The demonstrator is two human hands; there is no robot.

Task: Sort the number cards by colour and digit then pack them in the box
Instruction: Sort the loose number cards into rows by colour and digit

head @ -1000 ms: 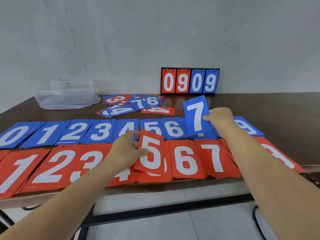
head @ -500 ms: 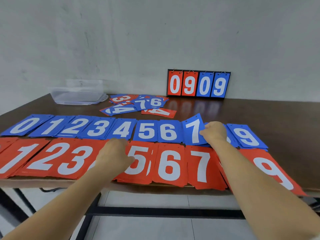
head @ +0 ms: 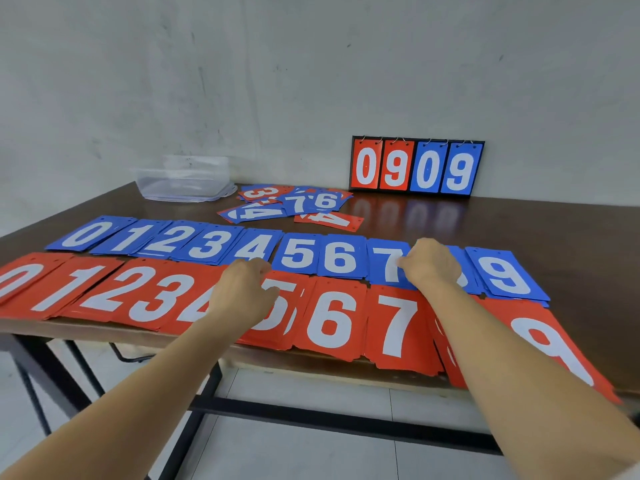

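Left hand [head: 242,294]: down on the red 5 pile [head: 289,308], fingers curled together over the top card. I'd say it's squaring that card onto its stack.
Right hand [head: 431,263]: knuckles up, fingertips [head: 403,263] bunched on the blue 7 card [head: 382,271], seating it in line.
Grip: hidden under both palms, so I can't tell a pinch from a press.
Blue row [head: 301,252]: digits in order along the far line.
Red row [head: 332,323]: along the near edge, piles overlapped like shingles so every digit reads.
Cards: thin, flat, glossy rectangles with bold white digits and small punched holes up top.
Loose heap [head: 294,207]: mixed red and blue behind the blue row, unsorted, well apart from both hands.
Box [head: 183,183]: clear plastic with rounded corners, far left by the wall; packing not begun.
Desk [head: 536,230]: dark, polished, mirroring the scoreboard [head: 415,166].
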